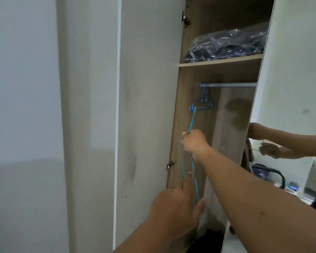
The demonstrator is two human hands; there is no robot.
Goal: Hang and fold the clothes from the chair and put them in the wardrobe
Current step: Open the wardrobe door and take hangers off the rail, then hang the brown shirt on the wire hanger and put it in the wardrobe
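Inside the wood-grain wardrobe (193, 106), the right hand (194, 143) grips a thin teal wire hanger (192, 123) below blue hangers (202, 105) at the metal rail's (230, 85) left end, while the left hand (175, 207), fingers straight, touches the teal hanger's lower edge.

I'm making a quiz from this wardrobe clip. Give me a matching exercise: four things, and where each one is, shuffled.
Things:
1. plastic bag
2. blue hangers
3. teal hanger
4. left hand

Places:
A. gripped in the right hand
B. lying on the shelf
C. at the teal hanger's lower end
D. hung on the rail

Pairs: 1-B, 2-D, 3-A, 4-C
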